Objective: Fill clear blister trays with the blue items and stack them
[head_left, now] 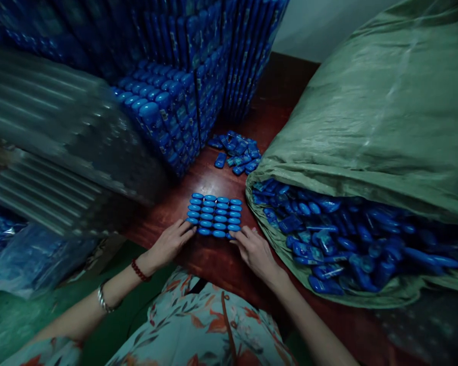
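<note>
On the reddish-brown table, small flat blue packs [214, 211] stand on end in a tight block of rows and columns, their glossy rounded ends facing up. My left hand [174, 238] is at the block's near left corner, fingers bent and pressed against the side packs. At the near right corner, my right hand [253, 247] has its thumb and fingers closed around the edge of the front packs. The exact contact under the fingertips is hidden.
Loose blue packs [236, 151] lie in a heap behind the block. A large green woven sack [351, 127] on the right spills more packs from its mouth. Tall wrapped stacks [171, 101] rise at the back left, beside grey ridged trays [53, 117].
</note>
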`<state>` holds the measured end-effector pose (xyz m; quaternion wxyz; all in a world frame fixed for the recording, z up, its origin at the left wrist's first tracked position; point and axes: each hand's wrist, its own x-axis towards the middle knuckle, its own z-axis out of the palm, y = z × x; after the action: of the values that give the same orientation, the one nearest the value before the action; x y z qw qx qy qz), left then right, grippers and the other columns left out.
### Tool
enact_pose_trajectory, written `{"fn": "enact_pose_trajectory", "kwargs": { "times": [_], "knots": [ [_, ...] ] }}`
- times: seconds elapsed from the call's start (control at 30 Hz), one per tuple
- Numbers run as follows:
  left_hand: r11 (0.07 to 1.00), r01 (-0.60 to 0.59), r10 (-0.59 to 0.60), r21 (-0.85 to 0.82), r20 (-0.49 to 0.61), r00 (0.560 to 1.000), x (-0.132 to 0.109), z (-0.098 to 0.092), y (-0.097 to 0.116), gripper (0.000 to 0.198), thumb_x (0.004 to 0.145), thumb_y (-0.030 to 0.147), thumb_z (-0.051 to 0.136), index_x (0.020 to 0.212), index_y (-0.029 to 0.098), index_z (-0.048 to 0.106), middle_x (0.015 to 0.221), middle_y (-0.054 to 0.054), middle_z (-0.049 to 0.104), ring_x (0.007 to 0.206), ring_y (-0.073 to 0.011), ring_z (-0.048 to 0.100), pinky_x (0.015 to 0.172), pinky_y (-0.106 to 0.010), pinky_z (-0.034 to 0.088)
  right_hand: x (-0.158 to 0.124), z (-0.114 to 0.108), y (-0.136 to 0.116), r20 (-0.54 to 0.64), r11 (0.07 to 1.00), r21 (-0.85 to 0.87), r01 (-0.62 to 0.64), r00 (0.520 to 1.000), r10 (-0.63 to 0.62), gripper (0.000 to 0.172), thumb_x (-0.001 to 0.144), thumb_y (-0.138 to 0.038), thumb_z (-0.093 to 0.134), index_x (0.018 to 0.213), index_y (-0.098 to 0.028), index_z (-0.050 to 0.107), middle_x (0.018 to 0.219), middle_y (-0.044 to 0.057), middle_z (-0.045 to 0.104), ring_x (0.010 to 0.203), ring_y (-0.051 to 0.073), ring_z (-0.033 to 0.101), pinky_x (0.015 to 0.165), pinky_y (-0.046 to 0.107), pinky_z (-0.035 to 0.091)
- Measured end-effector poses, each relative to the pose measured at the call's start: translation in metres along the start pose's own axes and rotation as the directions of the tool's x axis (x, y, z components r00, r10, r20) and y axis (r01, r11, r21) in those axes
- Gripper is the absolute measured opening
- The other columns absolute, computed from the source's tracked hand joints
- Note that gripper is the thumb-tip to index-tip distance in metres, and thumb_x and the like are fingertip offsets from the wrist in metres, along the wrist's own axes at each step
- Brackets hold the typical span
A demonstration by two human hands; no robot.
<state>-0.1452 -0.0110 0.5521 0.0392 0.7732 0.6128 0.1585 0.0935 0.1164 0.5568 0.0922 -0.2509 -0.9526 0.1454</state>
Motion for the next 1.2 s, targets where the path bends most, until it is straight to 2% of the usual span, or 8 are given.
{"fn": "enact_pose_trajectory", "kwargs": {
  "times": [0.23,0.43,0.6,0.77,0.9,1.0,1.07,1.2],
  "knots": [
    [0.997,0.008,-0.016,-0.072,-0.111,0.994,-0.001,0.004,-0.002,0.029,0.092,0.013,0.034,0.11,0.017,0.057,0.101,-0.01,0.06,0.085,-0.0178,0.053,0.075,-0.033,0.048,0.004,0.002,0.013,-0.032,0.987,0.159,0.041,0.999,-0.036,0.024,0.092,-0.027,0.045,0.109,-0.023,0.061,0.088,0.006,0.058,0.073,0.016,0.057,0.066,0.027,0.044],
    [0.992,0.017,-0.034,-0.125,-0.139,0.99,0.004,0.008,-0.007,0.032,0.087,0.007,0.039,0.111,0.017,0.057,0.109,-0.011,0.057,0.094,-0.0186,0.052,0.082,-0.035,0.047,0.018,-0.003,0.027,-0.066,0.943,0.326,0.072,0.996,-0.053,0.023,0.089,-0.023,0.049,0.104,-0.02,0.066,0.088,0.007,0.064,0.078,0.017,0.06,0.07,0.027,0.046],
    [0.987,0.004,-0.028,-0.161,-0.151,0.988,0.01,0.003,-0.008,0.027,0.082,0.008,0.043,0.097,0.014,0.064,0.102,-0.011,0.059,0.091,-0.0201,0.052,0.08,-0.035,0.047,0.029,-0.01,0.027,0.005,0.965,0.262,0.022,1.0,-0.024,0.025,0.087,-0.015,0.047,0.097,-0.02,0.068,0.092,0.005,0.069,0.082,0.016,0.063,0.075,0.025,0.044],
    [0.958,0.002,-0.043,-0.287,-0.138,0.99,0.018,-0.004,-0.014,0.028,0.081,0.009,0.041,0.085,0.014,0.068,0.091,-0.008,0.063,0.082,-0.0167,0.058,0.077,-0.03,0.049,0.028,-0.015,0.014,0.007,0.989,0.147,0.01,1.0,-0.011,0.018,0.087,-0.025,0.053,0.097,-0.021,0.067,0.093,0.006,0.069,0.085,0.018,0.062,0.074,0.025,0.042],
    [0.921,-0.019,-0.014,-0.39,-0.083,0.996,0.019,-0.008,-0.025,0.035,0.076,0.005,0.038,0.092,0.014,0.068,0.095,-0.007,0.066,0.087,-0.0164,0.06,0.082,-0.028,0.048,0.024,-0.017,0.002,0.001,0.998,0.057,-0.033,0.999,0.033,0.022,0.084,-0.025,0.055,0.104,-0.021,0.064,0.096,0.008,0.068,0.084,0.02,0.061,0.069,0.025,0.041],
    [0.891,0.044,-0.099,-0.453,-0.098,0.99,0.017,-0.007,-0.03,0.034,0.077,0.008,0.039,0.098,0.013,0.067,0.096,-0.007,0.067,0.088,-0.0168,0.061,0.082,-0.028,0.049,0.022,-0.018,-0.003,0.008,0.998,0.034,-0.056,0.998,0.056,0.023,0.086,-0.021,0.048,0.103,-0.022,0.064,0.094,0.007,0.068,0.081,0.018,0.061,0.067,0.023,0.04],
    [0.884,0.065,-0.133,-0.463,-0.116,0.984,0.014,-0.005,-0.029,0.031,0.081,0.014,0.041,0.1,0.013,0.066,0.095,-0.007,0.067,0.087,-0.0168,0.061,0.081,-0.028,0.049,0.022,-0.018,-0.003,0.013,0.997,0.038,-0.066,0.998,0.065,0.025,0.087,-0.018,0.045,0.101,-0.024,0.065,0.094,0.005,0.069,0.083,0.017,0.062,0.068,0.022,0.041],
    [0.918,0.016,-0.09,-0.396,-0.17,0.981,0.008,-0.004,-0.021,0.028,0.087,0.027,0.044,0.102,0.014,0.065,0.095,-0.009,0.063,0.085,-0.0167,0.06,0.079,-0.029,0.049,0.018,-0.017,0.002,-0.012,0.994,0.061,-0.094,0.995,0.095,0.03,0.085,-0.015,0.043,0.104,-0.026,0.064,0.1,0.002,0.069,0.09,0.017,0.062,0.074,0.023,0.043]
  ]
}}
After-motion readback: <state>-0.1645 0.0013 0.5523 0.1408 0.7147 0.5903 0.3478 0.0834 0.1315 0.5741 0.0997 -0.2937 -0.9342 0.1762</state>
